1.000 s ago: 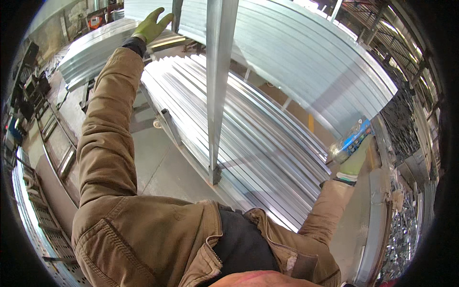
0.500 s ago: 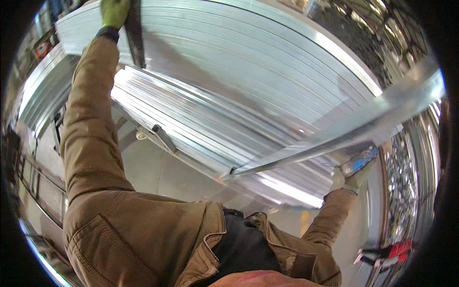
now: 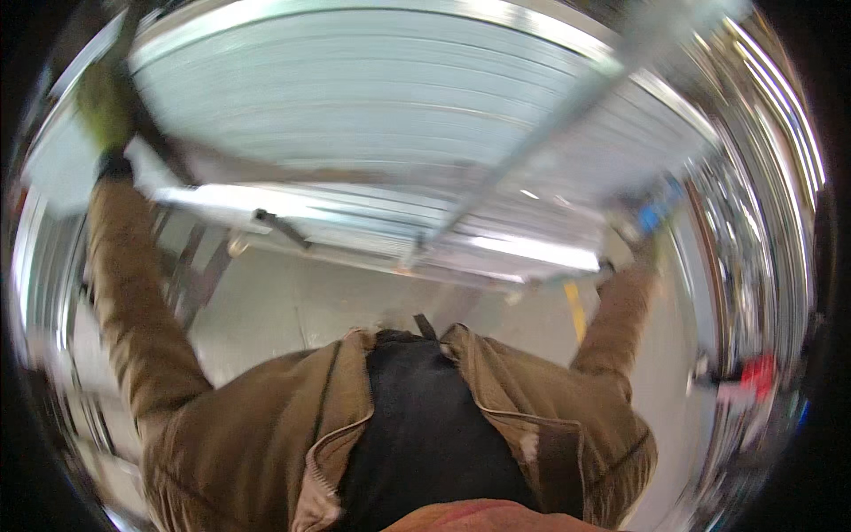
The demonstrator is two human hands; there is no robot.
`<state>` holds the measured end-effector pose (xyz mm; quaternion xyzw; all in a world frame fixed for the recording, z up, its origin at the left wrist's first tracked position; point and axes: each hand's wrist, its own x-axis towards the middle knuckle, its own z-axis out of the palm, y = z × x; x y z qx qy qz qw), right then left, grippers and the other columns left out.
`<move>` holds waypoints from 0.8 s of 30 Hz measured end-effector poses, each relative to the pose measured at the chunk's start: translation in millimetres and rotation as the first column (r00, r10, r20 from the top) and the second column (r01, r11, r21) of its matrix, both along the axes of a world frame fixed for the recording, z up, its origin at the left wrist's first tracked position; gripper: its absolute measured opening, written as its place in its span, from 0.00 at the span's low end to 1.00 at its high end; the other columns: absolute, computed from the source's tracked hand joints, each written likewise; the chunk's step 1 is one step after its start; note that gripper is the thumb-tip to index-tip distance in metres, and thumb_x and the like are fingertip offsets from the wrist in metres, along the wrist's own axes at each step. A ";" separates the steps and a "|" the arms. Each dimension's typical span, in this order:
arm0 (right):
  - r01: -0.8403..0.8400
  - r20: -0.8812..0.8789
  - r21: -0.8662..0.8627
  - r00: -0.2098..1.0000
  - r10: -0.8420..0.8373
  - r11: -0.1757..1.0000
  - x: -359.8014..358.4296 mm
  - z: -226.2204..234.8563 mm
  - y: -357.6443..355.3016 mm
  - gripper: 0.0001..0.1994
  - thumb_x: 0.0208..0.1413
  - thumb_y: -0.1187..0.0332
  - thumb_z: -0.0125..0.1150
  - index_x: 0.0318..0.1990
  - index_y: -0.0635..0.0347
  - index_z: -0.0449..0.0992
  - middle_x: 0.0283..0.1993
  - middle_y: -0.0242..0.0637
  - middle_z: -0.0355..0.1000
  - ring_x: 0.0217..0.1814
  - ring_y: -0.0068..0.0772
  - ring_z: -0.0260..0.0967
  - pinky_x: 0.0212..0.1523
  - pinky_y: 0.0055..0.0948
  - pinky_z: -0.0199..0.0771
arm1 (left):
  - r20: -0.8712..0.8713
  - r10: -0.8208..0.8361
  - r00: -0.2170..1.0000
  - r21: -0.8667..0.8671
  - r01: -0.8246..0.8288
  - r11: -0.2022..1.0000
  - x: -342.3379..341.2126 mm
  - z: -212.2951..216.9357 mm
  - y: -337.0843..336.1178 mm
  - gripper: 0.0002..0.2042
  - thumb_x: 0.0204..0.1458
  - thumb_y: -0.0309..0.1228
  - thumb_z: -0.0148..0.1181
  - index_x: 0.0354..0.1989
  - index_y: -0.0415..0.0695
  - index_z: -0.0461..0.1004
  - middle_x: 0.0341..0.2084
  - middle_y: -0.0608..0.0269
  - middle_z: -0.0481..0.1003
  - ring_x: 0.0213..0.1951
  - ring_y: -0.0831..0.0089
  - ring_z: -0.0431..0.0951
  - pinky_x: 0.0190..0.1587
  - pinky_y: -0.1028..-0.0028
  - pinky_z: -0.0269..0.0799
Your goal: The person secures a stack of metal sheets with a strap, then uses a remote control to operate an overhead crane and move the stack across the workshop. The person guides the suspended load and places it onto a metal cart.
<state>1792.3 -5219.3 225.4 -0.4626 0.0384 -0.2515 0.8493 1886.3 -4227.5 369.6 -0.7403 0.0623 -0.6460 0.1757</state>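
A pale grey, smooth concrete floor (image 3: 292,301) spreads underfoot, marked by one short yellow painted line (image 3: 576,310) off to the right. Bright, cool light glares off the metal all around and washes the edges into blur. A dark metal frame with slanted struts (image 3: 191,275) stands at the left. Far right, a small red object (image 3: 758,377) shows, too smeared to make out.
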 end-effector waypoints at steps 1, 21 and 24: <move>0.023 0.005 -0.003 1.000 -0.023 1.000 0.1 1.4 1.2 0.32 0.64 0.41 0.60 0.66 0.53 0.69 0.58 0.40 0.73 0.55 0.41 0.74 0.54 0.49 0.79 | -0.054 -0.040 0.998 -0.021 0.039 0.999 1.5 -4.5 7.2 0.20 0.68 0.38 0.52 0.64 0.43 0.73 0.61 0.48 0.75 0.63 0.49 0.73 0.67 0.55 0.66; -0.059 -0.189 0.145 0.978 0.086 0.988 -56.0 -35.7 38.2 0.25 0.64 0.64 0.67 0.65 0.61 0.70 0.56 0.40 0.76 0.55 0.40 0.76 0.58 0.41 0.80 | -0.255 0.031 0.966 -0.184 -0.080 0.980 -11.5 -21.6 24.5 0.24 0.70 0.49 0.46 0.59 0.43 0.78 0.58 0.51 0.78 0.60 0.47 0.74 0.64 0.53 0.66; -0.083 -0.216 0.139 0.970 0.112 0.987 -63.6 -63.9 52.2 0.27 0.63 0.66 0.67 0.66 0.63 0.69 0.57 0.39 0.75 0.57 0.36 0.75 0.57 0.34 0.77 | -0.277 -0.006 0.961 -0.275 -0.074 0.959 -9.5 -22.5 12.2 0.19 0.69 0.42 0.50 0.53 0.41 0.80 0.49 0.49 0.81 0.50 0.48 0.79 0.55 0.54 0.73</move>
